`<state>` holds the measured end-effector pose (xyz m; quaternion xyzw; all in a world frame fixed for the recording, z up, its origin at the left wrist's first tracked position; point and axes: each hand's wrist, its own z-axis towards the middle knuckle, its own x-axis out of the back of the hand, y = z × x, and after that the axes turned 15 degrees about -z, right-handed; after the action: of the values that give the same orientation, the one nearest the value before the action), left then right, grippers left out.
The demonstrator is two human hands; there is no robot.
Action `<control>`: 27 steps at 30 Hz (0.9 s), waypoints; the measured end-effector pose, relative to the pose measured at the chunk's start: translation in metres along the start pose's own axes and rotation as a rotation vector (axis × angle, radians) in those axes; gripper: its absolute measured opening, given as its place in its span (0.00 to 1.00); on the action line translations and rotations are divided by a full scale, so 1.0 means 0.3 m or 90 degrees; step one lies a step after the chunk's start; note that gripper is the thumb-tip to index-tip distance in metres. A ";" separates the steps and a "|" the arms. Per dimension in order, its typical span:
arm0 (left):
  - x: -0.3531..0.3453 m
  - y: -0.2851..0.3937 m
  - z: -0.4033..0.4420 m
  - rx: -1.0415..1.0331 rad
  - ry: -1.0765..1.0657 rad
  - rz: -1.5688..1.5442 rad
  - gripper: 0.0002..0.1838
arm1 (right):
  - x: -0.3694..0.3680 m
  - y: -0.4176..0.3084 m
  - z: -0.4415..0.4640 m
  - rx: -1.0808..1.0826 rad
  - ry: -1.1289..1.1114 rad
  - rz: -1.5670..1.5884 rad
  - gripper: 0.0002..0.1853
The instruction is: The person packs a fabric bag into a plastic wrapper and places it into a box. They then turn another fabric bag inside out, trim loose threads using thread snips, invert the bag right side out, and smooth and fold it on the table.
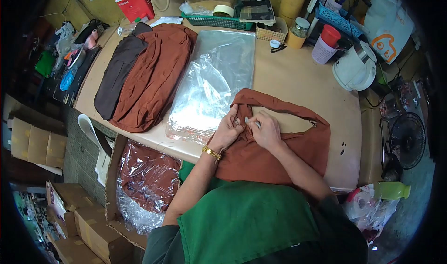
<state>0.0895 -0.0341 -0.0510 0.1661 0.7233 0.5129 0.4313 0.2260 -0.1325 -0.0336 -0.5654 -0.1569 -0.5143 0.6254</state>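
A rust-brown cloth item [274, 159], with a long strap-like band curving round an opening, lies on the table in front of me. My left hand [228, 128] is closed on the cloth near the left end of the band, thumb and fingers pinching a fold. Close beside it, my right hand [266, 131] has its fingers pinched together over the same spot. A small pale object [252, 122] shows at the right fingertips; its kind is too small to make out.
Left of the cloth lie clear plastic bags [219, 78] and a pile of folded rust-brown cloth [156, 78] with dark grey pieces. An open carton [114, 185] below the table edge holds plastic-wrapped brown cloth. A white kettle [356, 68] and pink cup [323, 50] stand back right.
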 end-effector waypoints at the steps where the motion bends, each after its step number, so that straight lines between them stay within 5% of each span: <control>1: -0.001 -0.005 0.002 0.002 -0.001 -0.001 0.48 | -0.004 0.002 0.019 -0.003 0.000 -0.001 0.05; 18: 0.025 -0.016 0.019 -0.029 -0.005 -0.034 0.45 | -0.003 0.010 0.052 0.045 0.056 0.007 0.07; 20: 0.020 0.001 0.007 -0.018 -0.020 -0.015 0.45 | 0.062 0.023 0.025 0.041 -0.206 -0.035 0.04; 22: 0.006 0.084 0.005 0.005 0.102 0.103 0.44 | 0.148 0.024 0.014 0.059 -0.131 -0.030 0.02; 23: 0.076 0.076 0.028 -0.030 0.116 0.189 0.40 | 0.208 0.022 0.020 0.083 -0.059 -0.024 0.03; 25: 0.151 0.116 0.049 -0.201 0.208 0.330 0.25 | 0.415 -0.002 0.052 -0.171 -0.038 0.068 0.07; 26: 0.141 0.183 0.040 -0.433 0.239 0.585 0.17 | 0.452 0.076 0.065 -0.167 0.046 0.063 0.09; 27: 0.025 0.295 -0.001 -0.524 0.276 0.813 0.13 | 0.479 0.159 0.078 -0.162 0.130 0.057 0.11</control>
<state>0.0671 0.0079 0.0240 0.2728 0.3080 0.9087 -0.0703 0.3347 -0.1871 0.0595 -0.5915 -0.0006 -0.5562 0.5837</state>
